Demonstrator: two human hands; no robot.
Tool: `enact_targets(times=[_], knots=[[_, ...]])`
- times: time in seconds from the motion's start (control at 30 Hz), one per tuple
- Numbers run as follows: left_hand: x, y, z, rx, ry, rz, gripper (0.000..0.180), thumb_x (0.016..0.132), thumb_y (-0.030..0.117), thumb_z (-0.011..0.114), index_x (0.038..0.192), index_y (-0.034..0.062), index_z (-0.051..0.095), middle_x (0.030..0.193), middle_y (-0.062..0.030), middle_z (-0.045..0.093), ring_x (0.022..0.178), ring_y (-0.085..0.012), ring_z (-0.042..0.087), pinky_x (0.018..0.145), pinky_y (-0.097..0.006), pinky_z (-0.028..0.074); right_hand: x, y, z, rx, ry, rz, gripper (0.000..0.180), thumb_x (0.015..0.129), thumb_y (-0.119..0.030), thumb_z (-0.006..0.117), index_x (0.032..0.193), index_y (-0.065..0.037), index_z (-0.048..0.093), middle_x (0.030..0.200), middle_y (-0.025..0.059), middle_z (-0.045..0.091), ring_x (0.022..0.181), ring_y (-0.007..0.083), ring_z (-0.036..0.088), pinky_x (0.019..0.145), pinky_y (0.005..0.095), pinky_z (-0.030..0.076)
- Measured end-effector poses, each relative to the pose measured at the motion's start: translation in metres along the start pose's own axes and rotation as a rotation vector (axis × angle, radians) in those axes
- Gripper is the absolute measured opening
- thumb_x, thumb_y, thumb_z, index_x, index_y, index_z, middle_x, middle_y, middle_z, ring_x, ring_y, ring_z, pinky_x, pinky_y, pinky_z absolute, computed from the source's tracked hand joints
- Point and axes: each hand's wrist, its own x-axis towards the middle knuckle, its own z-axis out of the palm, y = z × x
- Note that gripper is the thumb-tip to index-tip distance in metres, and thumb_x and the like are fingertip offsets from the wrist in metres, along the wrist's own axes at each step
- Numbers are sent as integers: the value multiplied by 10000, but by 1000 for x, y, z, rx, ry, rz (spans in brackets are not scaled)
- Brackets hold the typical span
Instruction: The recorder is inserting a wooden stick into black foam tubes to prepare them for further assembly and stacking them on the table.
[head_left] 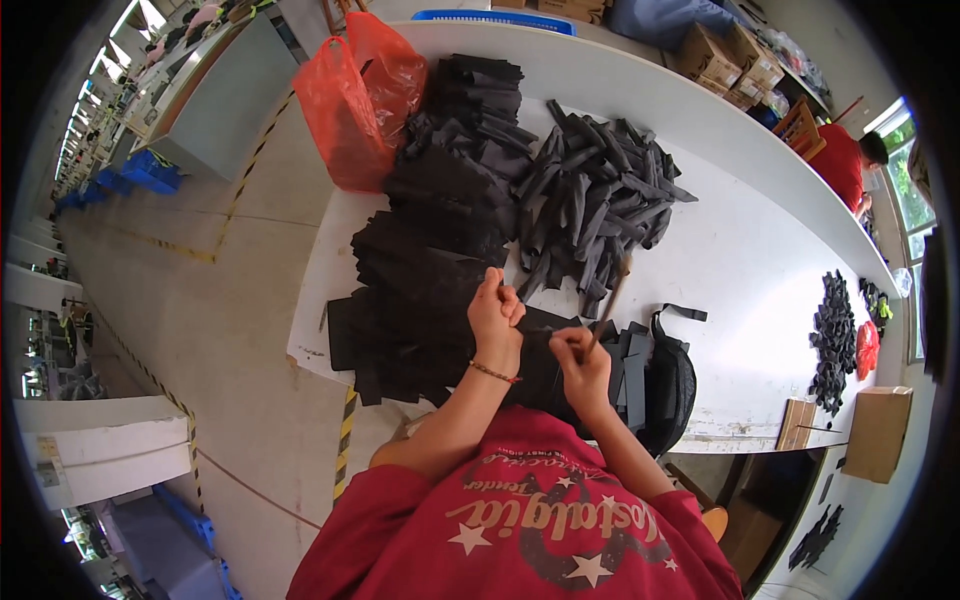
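Note:
My left hand (494, 318), with a braided bracelet on its wrist, is closed above the stacked black fabric pieces (435, 265). What its fingers hold, if anything, I cannot make out. Just to its right, my right hand (582, 366) grips a thin brown stick (615, 290), perhaps a brush, which slants up and away. Flat dark pieces lie on the table's near edge under both hands. Beyond them rises a loose heap of folded black strips (600, 195). A black backpack (668, 390) sits beside my right hand.
A red plastic bag (360, 110) stands at the table's far left. A low white partition (640, 60) runs along the back. More dark pieces (833, 340) lie at the right, near a cardboard box (877, 435). Past the partition, a person in red (842, 165) is seated.

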Motion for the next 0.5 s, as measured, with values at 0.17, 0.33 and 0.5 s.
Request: enact_targets(times=[0.17,0.33,0.5], knots=[[-9,5,-5,715,-419,448,356,922,290,624,1137,16,549,747,-42,596,547,-91,555,483,-244,418,34,19,-15,-31,-29,-7,97,878,-92,664,890,2,684,686,-2,576,620,94,513,569,257,407],[-41,-10,-9,994,-901,-56,355,955,284,555,1191,23,512,915,-81,608,596,-149,625,545,-301,506,49,11,-25,-278,-31,-221,80,834,-61,675,873,8,668,668,72,563,610,186,543,566,311,412],[-57,-24,-10,937,-682,-78,310,1027,269,382,898,5,481,715,-62,569,440,-121,524,413,-243,428,67,-7,-17,-465,105,-312,77,842,-43,646,808,22,625,664,102,562,600,188,527,579,302,414]])
